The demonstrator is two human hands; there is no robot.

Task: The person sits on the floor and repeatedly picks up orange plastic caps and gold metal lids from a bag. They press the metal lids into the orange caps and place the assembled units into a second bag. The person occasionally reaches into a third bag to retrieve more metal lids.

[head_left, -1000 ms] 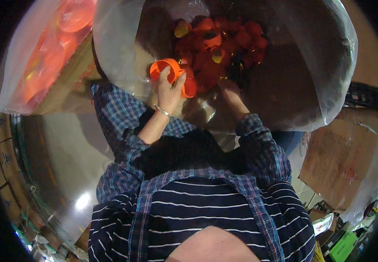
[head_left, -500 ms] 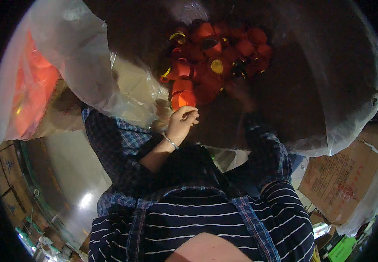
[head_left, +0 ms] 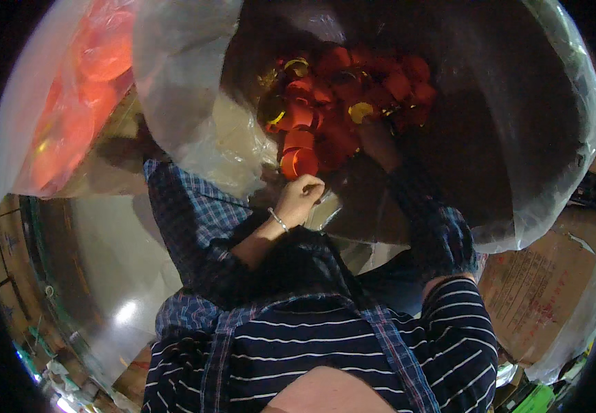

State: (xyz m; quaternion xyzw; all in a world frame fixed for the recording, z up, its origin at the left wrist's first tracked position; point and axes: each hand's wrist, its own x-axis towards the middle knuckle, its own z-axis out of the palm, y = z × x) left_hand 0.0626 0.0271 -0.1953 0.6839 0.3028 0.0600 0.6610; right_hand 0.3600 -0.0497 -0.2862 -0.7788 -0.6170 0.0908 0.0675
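Red cup-shaped pieces (head_left: 332, 141) lie heaped inside a large container lined with clear plastic, several with yellow parts among them. At the near left end of the heap, two red cups (head_left: 300, 163) lie in a row, the nearest with its mouth toward me. Just below that cup is my left hand (head_left: 299, 201), its fingers curled in toward the thumb; what they pinch, if anything, is hidden. My right hand (head_left: 378, 138) reaches into the dark heap beside a round yellow piece (head_left: 361, 112). Shadow hides its fingers.
Clear plastic liner (head_left: 556, 186) folds over the container's rim. A clear bag of orange-red pieces (head_left: 81, 110) stands at the left. A brown cardboard box (head_left: 535, 292) is at the right, with more boxes (head_left: 12, 251) at the far left.
My right hand has come forward beside the round yellow piece, its forearm now showing more clearly. The left hand sits slightly lower beneath the nearest cup. The whole view has shifted a little.
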